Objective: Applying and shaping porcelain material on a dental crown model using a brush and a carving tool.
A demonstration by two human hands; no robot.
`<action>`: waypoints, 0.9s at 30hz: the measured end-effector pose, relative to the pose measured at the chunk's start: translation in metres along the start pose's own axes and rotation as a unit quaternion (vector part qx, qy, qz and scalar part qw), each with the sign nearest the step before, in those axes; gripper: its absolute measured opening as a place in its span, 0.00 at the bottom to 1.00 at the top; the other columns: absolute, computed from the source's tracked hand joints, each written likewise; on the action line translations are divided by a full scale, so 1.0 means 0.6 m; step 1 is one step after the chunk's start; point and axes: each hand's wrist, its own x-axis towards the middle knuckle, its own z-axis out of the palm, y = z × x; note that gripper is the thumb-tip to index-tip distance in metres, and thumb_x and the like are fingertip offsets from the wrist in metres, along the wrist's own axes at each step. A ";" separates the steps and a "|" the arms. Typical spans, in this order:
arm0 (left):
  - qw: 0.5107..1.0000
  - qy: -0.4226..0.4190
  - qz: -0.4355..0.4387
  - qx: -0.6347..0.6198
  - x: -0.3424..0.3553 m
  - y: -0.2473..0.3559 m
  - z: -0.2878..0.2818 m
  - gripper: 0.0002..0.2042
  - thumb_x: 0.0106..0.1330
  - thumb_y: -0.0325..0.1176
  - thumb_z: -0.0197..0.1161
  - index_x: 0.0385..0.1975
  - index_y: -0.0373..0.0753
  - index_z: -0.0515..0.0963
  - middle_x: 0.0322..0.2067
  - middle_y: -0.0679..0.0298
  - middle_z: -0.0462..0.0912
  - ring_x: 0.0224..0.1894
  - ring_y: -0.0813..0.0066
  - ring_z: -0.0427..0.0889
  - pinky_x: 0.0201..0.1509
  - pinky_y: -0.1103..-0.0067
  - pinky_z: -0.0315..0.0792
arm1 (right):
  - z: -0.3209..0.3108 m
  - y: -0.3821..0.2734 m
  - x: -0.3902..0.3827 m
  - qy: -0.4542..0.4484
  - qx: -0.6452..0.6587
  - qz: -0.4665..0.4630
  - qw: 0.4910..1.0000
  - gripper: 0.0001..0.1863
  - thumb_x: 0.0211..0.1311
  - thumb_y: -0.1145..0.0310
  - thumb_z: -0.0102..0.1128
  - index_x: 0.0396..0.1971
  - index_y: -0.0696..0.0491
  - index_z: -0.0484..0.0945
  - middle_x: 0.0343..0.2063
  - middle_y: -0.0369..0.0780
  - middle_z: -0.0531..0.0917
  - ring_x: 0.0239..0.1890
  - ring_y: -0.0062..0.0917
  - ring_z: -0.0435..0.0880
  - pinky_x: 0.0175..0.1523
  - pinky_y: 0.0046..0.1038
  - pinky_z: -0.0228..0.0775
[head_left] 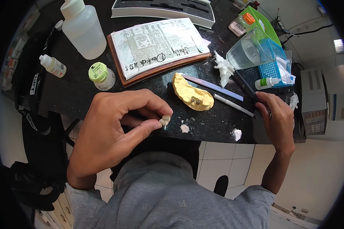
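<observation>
Between the thumb and forefinger of my left hand (pixel 118 128) is a small cream dental crown piece (pixel 164 121), pinched above the table's front edge. My right hand (pixel 275 114) is closed on a slim black-handled tool (pixel 245 84). The tool slants up and left, its far end beside the water glass (pixel 251 49) and a crumpled white tissue (pixel 224 69); its tip is not clear. Between my hands lies a yellow dental cast (pixel 193 93) with two dark metallic spots. A lilac flat file (pixel 214 88) and a silver-grey rod-shaped tool (pixel 234 104) lie right of the cast.
A wood-framed palette (pixel 160 47) carries a paper sheet. Left are a large squeeze bottle (pixel 84 30), a dropper bottle (pixel 52 66) and a green-lidded jar (pixel 102 76). Blue (pixel 271 72) and green (pixel 264 23) baskets stand right. White powder (pixel 236 134) dots the black tabletop (pixel 214 128).
</observation>
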 end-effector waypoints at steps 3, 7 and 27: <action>1.000 0.002 0.020 -0.012 0.007 -0.005 0.005 0.10 0.57 0.15 0.63 0.38 0.29 0.83 0.35 0.58 0.86 0.38 0.75 0.87 0.41 0.82 0.83 | -0.014 -0.009 -0.003 0.039 -0.003 0.015 0.999 0.10 0.61 0.77 0.65 0.43 0.55 0.82 0.33 0.40 0.85 0.30 0.34 0.85 0.34 0.29 0.76; 0.998 0.062 -0.001 -0.003 -0.006 -0.003 0.010 0.10 0.55 0.14 0.62 0.37 0.28 0.82 0.35 0.60 0.85 0.36 0.78 0.85 0.40 0.86 0.80 | -0.056 0.004 -0.022 0.215 0.051 0.156 0.963 0.04 0.65 0.73 0.65 0.36 0.57 0.84 0.27 0.36 0.84 0.26 0.17 0.82 0.30 0.22 0.73; 0.958 0.208 0.196 0.009 -0.026 -0.018 0.082 0.10 0.64 0.17 0.61 0.45 0.31 0.76 0.45 0.53 0.78 0.40 0.76 0.83 0.48 0.82 0.81 | -0.039 0.231 -0.183 0.065 -0.041 0.331 0.941 0.09 0.61 0.68 0.65 0.36 0.57 0.86 0.30 0.39 0.84 0.32 0.25 0.82 0.39 0.26 0.72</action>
